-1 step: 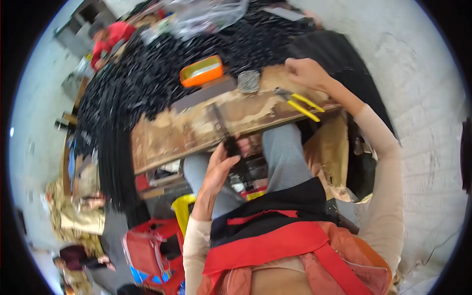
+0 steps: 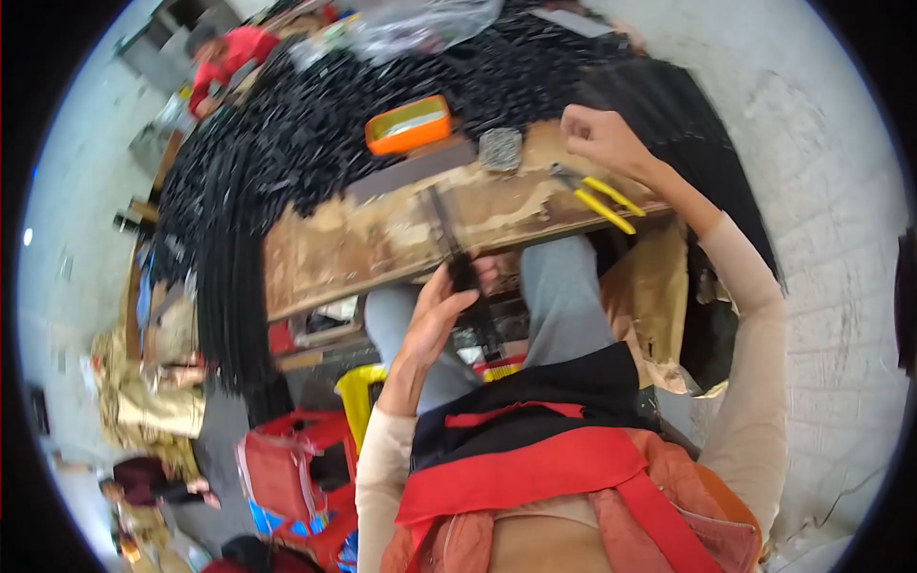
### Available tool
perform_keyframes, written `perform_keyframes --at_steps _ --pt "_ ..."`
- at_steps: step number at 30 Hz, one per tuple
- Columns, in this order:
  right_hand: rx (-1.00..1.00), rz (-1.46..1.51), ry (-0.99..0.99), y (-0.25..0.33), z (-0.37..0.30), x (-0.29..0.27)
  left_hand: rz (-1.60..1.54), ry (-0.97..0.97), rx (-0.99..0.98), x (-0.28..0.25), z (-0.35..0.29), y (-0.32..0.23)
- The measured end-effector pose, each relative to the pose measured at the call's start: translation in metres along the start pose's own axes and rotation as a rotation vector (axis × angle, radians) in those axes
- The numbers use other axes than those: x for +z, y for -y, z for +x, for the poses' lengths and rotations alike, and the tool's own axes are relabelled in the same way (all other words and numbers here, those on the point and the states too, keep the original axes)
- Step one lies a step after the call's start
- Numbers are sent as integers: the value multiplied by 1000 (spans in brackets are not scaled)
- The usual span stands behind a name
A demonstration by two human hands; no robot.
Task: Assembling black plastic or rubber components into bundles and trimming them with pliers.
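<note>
We look down on a wide heap of black strips (image 2: 315, 124) that covers the far side of a worn wooden bench (image 2: 363, 244). At the bench's left end, a bundle of long black strips (image 2: 229, 286) hangs down over the edge. In front of us, a long, thin black piece (image 2: 464, 275), blurred, slants from above the bench toward our lap. Our left hand (image 2: 441, 310) has closed around its middle, thumb on one side and fingers on the other. Our right hand (image 2: 607, 138) is raised near the bench's right end, fingers curled into a fist; whether it grips anything, we cannot tell. An orange tub (image 2: 409, 126) sits by the heap's near edge. Yellow-handled pliers (image 2: 602, 202) lie on the bench, close to the right hand. Left of them is a small, speckled grey block (image 2: 501, 150).
</note>
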State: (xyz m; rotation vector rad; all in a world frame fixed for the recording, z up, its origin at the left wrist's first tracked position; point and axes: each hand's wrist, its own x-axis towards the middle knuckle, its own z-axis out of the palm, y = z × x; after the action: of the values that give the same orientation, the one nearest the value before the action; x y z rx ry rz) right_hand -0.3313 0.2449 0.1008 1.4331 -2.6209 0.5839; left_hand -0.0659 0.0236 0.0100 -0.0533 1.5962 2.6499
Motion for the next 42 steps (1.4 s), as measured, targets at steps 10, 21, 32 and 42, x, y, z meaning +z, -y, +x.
perform_keyframes --at_steps 10,21,32,42 --pt "-78 1712 352 152 26 43 -113 55 -7 1 -15 -9" --pt "132 1347 189 140 -36 32 -124 -198 -10 10 -34 -8" --pt "-273 586 -59 149 -64 66 -76 -223 -62 17 -31 -3" --pt "6 602 -25 82 8 70 -79 -265 -93 12 -29 -6"
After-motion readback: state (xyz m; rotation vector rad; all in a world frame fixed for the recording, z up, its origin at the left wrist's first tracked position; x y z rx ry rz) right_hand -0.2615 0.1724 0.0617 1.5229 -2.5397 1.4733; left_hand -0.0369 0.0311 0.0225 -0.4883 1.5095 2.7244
